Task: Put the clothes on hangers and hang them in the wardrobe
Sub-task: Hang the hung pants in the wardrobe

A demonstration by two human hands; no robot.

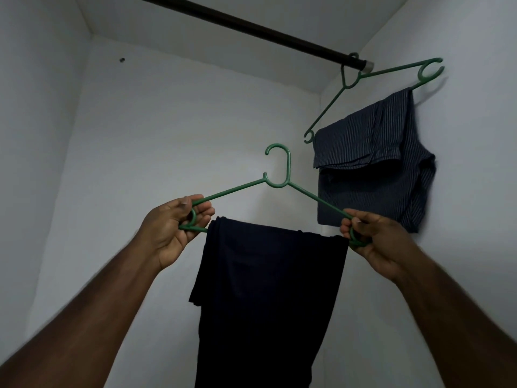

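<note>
I hold a green plastic hanger [278, 175] up inside the wardrobe, its hook pointing upward and well below the dark rail [251, 28]. A dark navy garment [265, 298] is folded over its lower bar and hangs down. My left hand [170, 233] grips the hanger's left end. My right hand [375, 242] grips its right end. A second green hanger [386, 71] hangs tilted on the rail's right end, carrying a folded dark striped garment [372, 163].
White wardrobe walls close in on the left [33, 135], back [181, 121] and right [475, 135]. The rail runs diagonally from upper left to the right wall. Most of the rail left of the hung hanger is bare.
</note>
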